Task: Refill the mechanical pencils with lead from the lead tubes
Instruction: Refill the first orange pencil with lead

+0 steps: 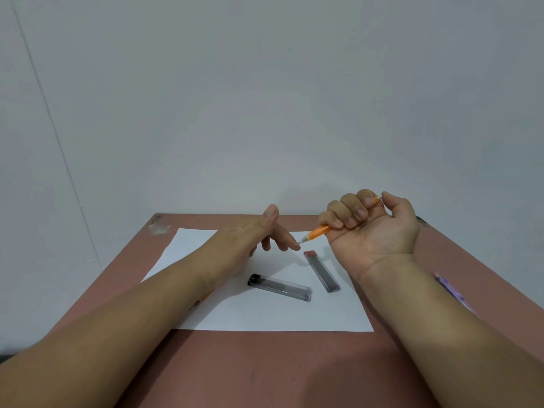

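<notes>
My right hand (372, 228) is palm up with its fingers curled round an orange mechanical pencil (318, 232), whose tip points down and left. The thumb sits on the pencil's top end. My left hand (259, 234) hovers over the white paper (265, 313), and its index fingertip touches the pencil's tip. Two clear lead tubes lie on the paper: one with a black cap (279, 287) and one with a red cap (322, 270). Under my left forearm I see a bit of another orange pencil (203, 298). A purple pencil (452, 293) lies beside my right forearm.
The paper lies on a reddish-brown table (265, 363) that stands against a plain pale wall (265, 98). The table's far left corner has a worn patch (159, 225).
</notes>
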`<action>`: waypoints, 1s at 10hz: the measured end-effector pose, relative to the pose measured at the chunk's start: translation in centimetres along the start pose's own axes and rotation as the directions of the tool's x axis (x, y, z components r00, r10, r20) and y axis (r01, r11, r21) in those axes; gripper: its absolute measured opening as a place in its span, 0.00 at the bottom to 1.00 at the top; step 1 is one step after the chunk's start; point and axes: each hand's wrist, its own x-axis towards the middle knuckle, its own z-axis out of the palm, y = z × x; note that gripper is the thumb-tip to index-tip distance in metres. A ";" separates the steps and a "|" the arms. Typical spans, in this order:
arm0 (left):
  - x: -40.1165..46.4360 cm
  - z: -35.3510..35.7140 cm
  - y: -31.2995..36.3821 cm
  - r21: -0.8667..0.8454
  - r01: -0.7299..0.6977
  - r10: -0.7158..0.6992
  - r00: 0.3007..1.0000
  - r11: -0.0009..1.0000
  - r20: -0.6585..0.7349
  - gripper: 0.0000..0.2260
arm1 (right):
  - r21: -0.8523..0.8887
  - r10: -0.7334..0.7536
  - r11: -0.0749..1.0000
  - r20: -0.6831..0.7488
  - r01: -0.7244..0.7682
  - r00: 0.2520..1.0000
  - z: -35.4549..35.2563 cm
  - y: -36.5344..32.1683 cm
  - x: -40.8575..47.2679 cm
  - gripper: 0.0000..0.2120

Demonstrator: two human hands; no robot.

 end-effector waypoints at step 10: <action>1.3 -0.1 -2.4 -0.215 -0.121 0.120 0.993 0.969 -0.017 0.06 | -0.074 -0.029 0.997 -0.009 0.028 1.000 0.1 -0.1 0.0 0.10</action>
